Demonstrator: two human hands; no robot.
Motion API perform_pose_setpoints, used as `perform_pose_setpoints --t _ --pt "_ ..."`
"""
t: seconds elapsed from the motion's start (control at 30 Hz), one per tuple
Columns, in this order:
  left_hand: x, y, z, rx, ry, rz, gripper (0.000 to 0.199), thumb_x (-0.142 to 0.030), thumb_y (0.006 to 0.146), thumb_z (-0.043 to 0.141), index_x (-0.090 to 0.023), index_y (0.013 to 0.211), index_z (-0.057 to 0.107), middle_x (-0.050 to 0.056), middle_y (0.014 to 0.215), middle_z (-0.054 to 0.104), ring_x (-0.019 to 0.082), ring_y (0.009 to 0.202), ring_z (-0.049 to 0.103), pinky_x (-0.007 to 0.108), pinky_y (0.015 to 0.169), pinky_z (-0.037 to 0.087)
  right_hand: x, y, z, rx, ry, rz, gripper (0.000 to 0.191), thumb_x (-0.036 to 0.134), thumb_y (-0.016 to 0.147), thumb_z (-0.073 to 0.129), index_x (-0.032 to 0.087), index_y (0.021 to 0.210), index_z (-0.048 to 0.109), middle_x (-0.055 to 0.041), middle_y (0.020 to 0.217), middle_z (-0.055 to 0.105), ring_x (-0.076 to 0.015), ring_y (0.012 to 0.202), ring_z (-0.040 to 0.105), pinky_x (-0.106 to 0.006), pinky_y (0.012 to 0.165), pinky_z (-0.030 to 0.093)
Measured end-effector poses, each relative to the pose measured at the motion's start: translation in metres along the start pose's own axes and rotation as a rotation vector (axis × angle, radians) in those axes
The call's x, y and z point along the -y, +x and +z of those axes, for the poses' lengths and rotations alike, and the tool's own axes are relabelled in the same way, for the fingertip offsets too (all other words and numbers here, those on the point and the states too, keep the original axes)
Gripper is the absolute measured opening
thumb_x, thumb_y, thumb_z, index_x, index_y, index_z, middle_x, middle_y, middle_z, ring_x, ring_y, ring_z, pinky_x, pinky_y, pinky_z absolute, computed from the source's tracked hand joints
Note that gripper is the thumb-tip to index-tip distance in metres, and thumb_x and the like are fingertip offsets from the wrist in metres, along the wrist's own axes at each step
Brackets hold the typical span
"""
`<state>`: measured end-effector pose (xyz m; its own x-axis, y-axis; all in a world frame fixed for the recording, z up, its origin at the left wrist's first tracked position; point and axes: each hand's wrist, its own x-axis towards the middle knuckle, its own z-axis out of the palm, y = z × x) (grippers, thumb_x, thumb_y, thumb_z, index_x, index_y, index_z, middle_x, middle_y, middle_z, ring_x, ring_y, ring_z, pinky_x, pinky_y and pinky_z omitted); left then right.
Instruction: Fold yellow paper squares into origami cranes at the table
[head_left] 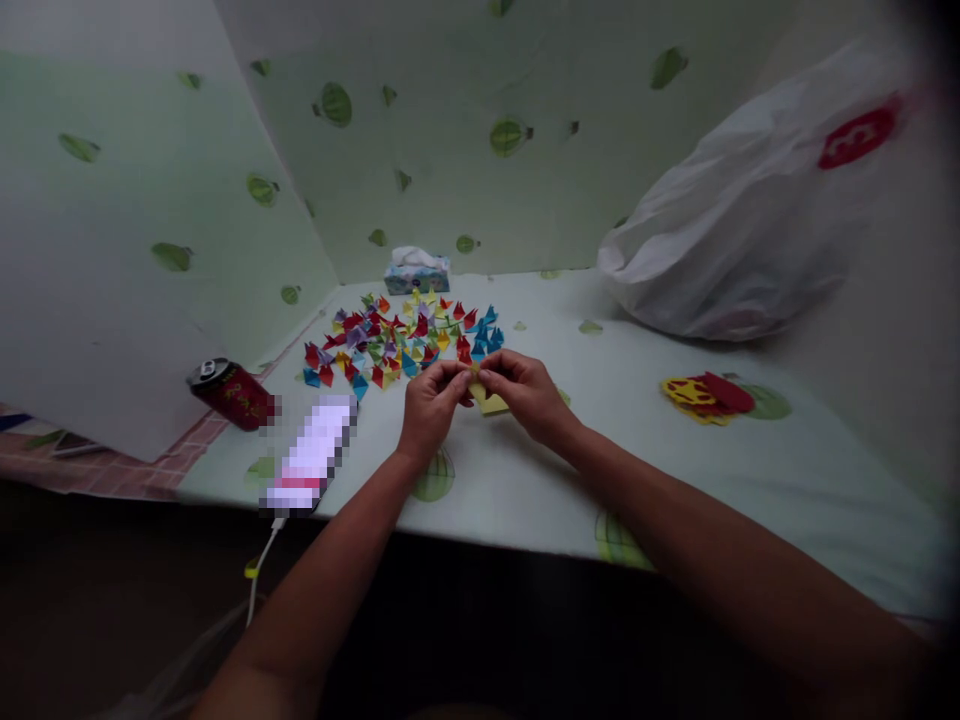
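Observation:
My left hand (435,402) and my right hand (525,392) meet over the middle of the table, thumbs and fingertips pinched together. Between them is a small piece of folded yellow paper (475,370), mostly covered by my fingers. Flat yellow paper (493,404) shows just below my fingertips; whether it is separate from the held piece I cannot tell. Just behind my hands spreads a pile of small folded-paper figures (390,340) in red, blue, yellow, green, orange and purple.
A tissue box (417,274) stands behind the pile. To the left lie a tilted dark red can (232,393) and a lit phone (315,455) with a white cable (262,565). Red and yellow cut-out pieces (709,396) and a bulging white plastic bag (720,230) occupy the right.

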<state>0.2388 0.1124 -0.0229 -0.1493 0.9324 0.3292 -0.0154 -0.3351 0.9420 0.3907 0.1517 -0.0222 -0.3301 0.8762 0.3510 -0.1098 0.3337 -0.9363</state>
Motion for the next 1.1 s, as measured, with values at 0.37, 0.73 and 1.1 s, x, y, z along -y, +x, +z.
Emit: perform_pose_setpoints --t 0.37,0.73,1.1 --pt "-0.0013 -0.0002 0.0006 0.04 -0.085 -0.038 0.027 -0.04 0.077 0.079 -0.016 0.089 0.07 -0.001 0.071 0.069 0.011 0.058 0.066 0.024 0.058 0.058 0.001 -0.0005 -0.0001 0.035 0.163 0.12 0.027 0.043 0.077 0.072 0.019 0.077 0.06 0.0024 0.066 0.057 -0.0107 0.058 0.047 -0.027 0.055 0.036" --pt "0.0026 0.0006 0.0005 0.07 -0.197 -0.085 0.029 -0.038 0.075 0.082 -0.016 0.09 0.07 -0.002 0.072 0.068 0.01 0.056 0.065 0.025 0.059 0.058 0.0046 -0.0019 0.0024 0.088 0.349 0.237 0.034 0.046 0.07 0.08 0.02 0.078 0.061 0.0022 0.065 0.062 -0.0118 0.055 0.056 -0.027 0.055 0.044" --pt "0.001 -0.001 0.0015 0.064 -0.092 0.025 0.03 -0.037 0.076 0.08 -0.018 0.095 0.064 -0.001 0.079 0.067 0.01 0.062 0.065 0.024 0.059 0.058 0.0065 -0.0035 0.001 0.128 0.367 0.273 0.033 0.044 0.07 0.082 0.019 0.076 0.063 -0.0006 0.069 0.066 -0.0127 0.06 0.061 -0.029 0.061 0.052"
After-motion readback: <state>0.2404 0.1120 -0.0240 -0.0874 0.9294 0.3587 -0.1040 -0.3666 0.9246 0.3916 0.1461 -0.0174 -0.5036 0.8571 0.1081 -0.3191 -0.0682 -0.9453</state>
